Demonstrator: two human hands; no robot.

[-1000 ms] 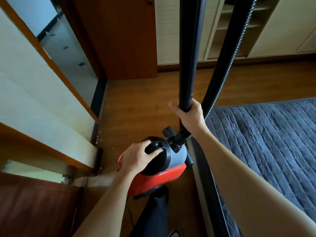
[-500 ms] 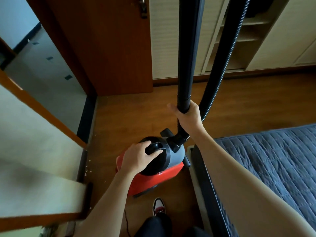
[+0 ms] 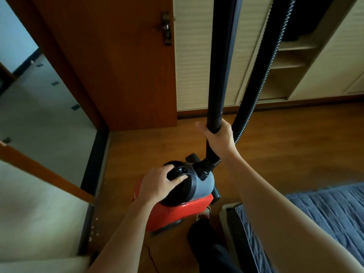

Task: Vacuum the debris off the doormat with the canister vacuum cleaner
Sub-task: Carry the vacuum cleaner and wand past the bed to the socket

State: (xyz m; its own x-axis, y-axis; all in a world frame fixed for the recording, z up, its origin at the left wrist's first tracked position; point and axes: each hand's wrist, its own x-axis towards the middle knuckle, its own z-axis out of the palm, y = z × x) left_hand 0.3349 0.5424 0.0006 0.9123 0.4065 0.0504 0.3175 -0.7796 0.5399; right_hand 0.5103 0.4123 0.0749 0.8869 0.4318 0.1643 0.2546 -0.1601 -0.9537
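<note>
A red and grey canister vacuum (image 3: 181, 211) hangs just above the wooden floor in front of me. My left hand (image 3: 157, 184) is shut on its black top handle. My right hand (image 3: 219, 139) grips the black wand (image 3: 222, 62), which stands upright and runs out of the top of the view. The ribbed black hose (image 3: 260, 66) loops up beside the wand and comes back down to the canister's front. No doormat is in view. Small pale crumbs (image 3: 94, 229) lie on the floor by the wall at the left.
An open brown door (image 3: 118, 66) stands ahead on the left, with a tiled hallway (image 3: 39, 107) beyond its dark threshold. Cream wardrobe fronts and open shelves (image 3: 291, 62) line the far wall. A bed with a blue quilt (image 3: 334, 217) fills the lower right. My dark trouser leg is below the canister.
The view has moved forward and tilted up, showing more of the door and wardrobe. The canister has come along with me, and both hands keep the same grips.
</note>
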